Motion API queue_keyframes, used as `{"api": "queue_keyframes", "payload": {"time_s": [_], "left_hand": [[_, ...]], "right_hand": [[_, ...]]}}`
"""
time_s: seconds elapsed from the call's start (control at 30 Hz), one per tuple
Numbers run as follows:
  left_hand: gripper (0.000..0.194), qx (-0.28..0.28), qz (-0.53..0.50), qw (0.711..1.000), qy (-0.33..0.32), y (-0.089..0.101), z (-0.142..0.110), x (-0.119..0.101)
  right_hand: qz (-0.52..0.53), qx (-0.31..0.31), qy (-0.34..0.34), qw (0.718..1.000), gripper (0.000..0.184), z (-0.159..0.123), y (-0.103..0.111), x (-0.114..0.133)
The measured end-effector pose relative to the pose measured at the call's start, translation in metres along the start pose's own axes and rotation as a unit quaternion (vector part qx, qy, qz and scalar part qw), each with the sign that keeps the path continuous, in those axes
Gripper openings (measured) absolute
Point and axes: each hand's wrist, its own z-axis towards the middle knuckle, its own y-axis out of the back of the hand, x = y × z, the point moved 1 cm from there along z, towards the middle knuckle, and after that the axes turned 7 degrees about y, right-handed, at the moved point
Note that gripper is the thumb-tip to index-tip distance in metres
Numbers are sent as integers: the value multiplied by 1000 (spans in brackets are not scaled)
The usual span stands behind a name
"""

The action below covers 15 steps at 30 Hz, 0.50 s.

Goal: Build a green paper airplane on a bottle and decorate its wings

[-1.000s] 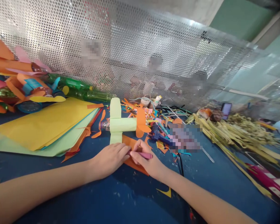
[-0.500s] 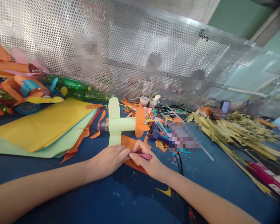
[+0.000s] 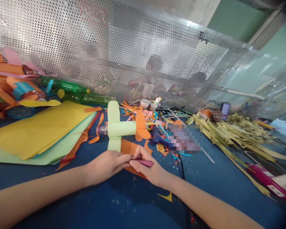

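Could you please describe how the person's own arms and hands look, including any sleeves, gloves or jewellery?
Both the left hand and the right hand are bare, with no gloves. The left forearm and right forearm are slim and uncovered; no sleeve shows within the picture. No watch, bracelet, ring or marking can be seen, though some fingers are partly hidden.

Around the orange sheet [image 3: 128,146], the blue surface [image 3: 138,210] bears papers [image 3: 47,128] between nine and ten o'clock, plane [image 3: 122,128] near twelve, scraps [image 3: 165,149] toward two, leaves [image 3: 240,136] near three, yellow offcut [image 3: 168,197] near five.
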Motion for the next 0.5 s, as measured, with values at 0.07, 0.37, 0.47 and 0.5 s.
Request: {"api": "queue_keyframes", "payload": {"time_s": [0.07, 0.37, 0.47, 0.5], "left_hand": [[22, -14, -36, 999, 25, 3, -1, -1], [30, -190, -41, 952, 235, 36, 1, 31], [29, -161, 50, 954, 249, 30, 3, 43], [28, -154, 70, 952, 256, 27, 3, 45]], "right_hand": [[14, -13, -2, 1000, 21, 0, 0, 0], [290, -125, -29, 948, 11, 14, 5, -8], [290, -134, -35, 947, 13, 14, 5, -8], [289, -137, -36, 947, 14, 14, 5, -8]]}}
